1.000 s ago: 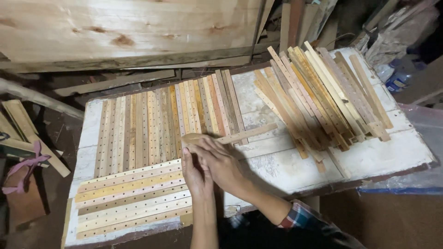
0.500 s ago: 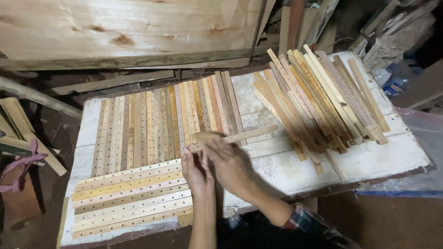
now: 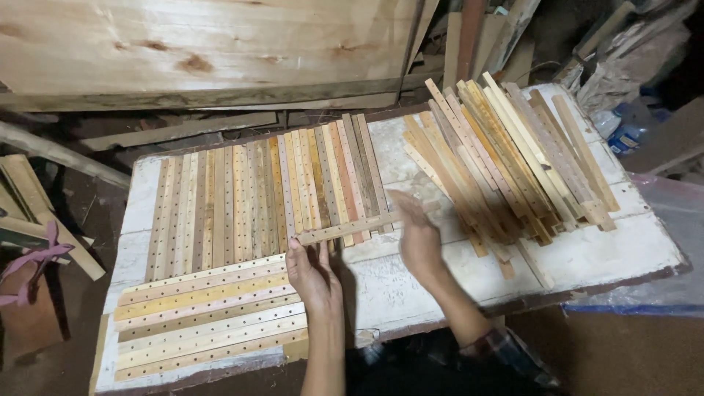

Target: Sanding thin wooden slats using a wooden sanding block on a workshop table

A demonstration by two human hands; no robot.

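Note:
A thin wooden strip with a row of drilled holes (image 3: 352, 226) lies crosswise over the near ends of a row of similar strips (image 3: 242, 205) laid side by side on a white table top (image 3: 609, 253). My left hand (image 3: 315, 275) holds the strip's left end with its fingertips. My right hand (image 3: 416, 242) grips the same strip near its right end, fingers stretched over it. A second set of drilled strips (image 3: 205, 315) lies lengthwise at the near left corner, just left of my left hand.
A loose pile of long strips (image 3: 506, 154) covers the table's right half, close to my right hand. A big wooden plank (image 3: 205, 44) leans behind the table. Scrap boards (image 3: 37, 213) and a pink strap (image 3: 37, 264) lie left; a blue bottle (image 3: 627, 128) sits far right.
Both hands were together at the strip's left end. My right hand has slid right along the strip, and the strip has shifted slightly right over the row.

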